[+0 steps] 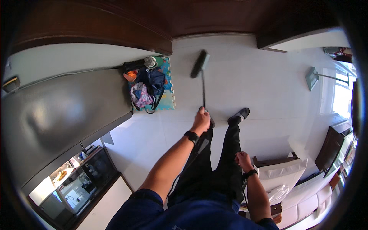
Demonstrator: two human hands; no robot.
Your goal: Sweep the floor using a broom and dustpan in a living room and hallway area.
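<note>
My left hand (201, 120) is stretched forward and closed around the black handle of a long broom (202, 85). The broom's dark brush head (199, 63) rests on the white tiled floor (249, 76) ahead of me. A black watch sits on that wrist. My right hand (242, 158) hangs beside my right hip in a loose fist, holding nothing that I can see; a black band is on its wrist. My legs in black trousers and a dark shoe (238, 115) stand below the broom handle.
A pile of bags and clothes (147, 86) lies on a colourful foam mat by the wall at left. A large grey panel (57, 115) and a glass-fronted cabinet (82, 180) fill the left. A white chair (281, 172) and sofa stand at right. A floor lamp (312, 76) is far right.
</note>
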